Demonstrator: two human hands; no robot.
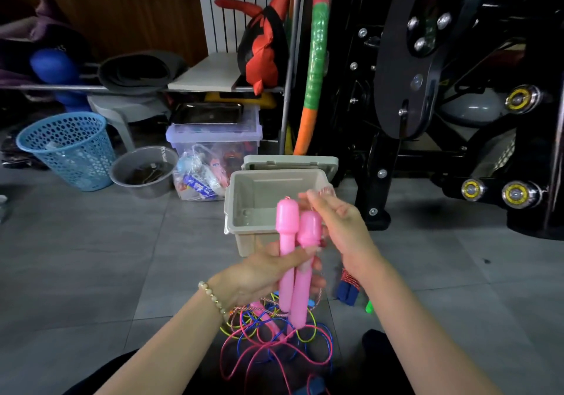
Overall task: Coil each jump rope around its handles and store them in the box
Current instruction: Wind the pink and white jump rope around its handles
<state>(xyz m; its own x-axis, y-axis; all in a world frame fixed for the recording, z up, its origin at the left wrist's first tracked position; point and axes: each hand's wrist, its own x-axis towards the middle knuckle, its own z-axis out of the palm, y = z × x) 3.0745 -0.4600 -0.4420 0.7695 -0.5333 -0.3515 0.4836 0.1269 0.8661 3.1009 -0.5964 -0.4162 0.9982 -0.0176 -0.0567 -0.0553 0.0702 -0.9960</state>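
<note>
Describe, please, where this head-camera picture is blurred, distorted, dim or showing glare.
Head view: motion blur smears the fingertips of the right hand near the beige plastic box, while the pink plastic jump-rope handles are fairly sharp. Head view: wide-angle distortion bows the joints of the grey tiled floor, the corners fall dark, and small glints sit on bolts of the black metal exercise machine.

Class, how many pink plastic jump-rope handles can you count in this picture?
2 for certain: one pink plastic handle and a second handle beside it, both upright, gripped in the left hand. The tangle of coloured ropes on the floor may hide more.
</note>
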